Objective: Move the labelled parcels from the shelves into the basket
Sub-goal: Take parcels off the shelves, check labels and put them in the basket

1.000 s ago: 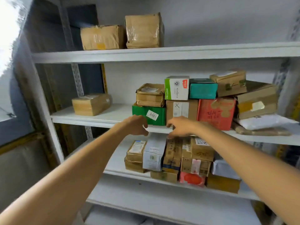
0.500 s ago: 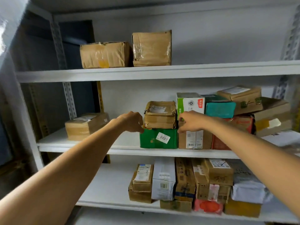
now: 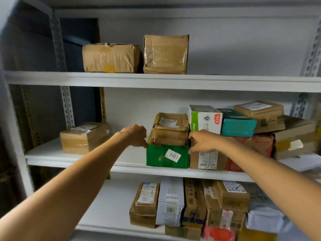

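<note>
A crumpled brown taped parcel [image 3: 171,130] with a white label on top sits on a green box [image 3: 167,156] tagged 0401, on the middle shelf [image 3: 86,160]. My left hand [image 3: 135,135] holds the brown parcel's left side with curled fingers, its thumb pointing down to the green box's top left corner. My right hand [image 3: 203,141] holds the parcel's right side, in the gap beside a white and green carton [image 3: 205,119], thumb at the green box's right edge. My fingertips are hidden. No basket is in view.
Right of the green box stand a barcoded brown box [image 3: 208,160], a red box [image 3: 251,150], a teal box [image 3: 238,126] and more cartons. A lone taped parcel [image 3: 83,138] lies left. Two boxes [image 3: 111,58] sit on the top shelf, several parcels [image 3: 192,206] below.
Both hands have risen from the middle shelf's front edge to the sides of the brown parcel on the green box. My view has tilted upward.
</note>
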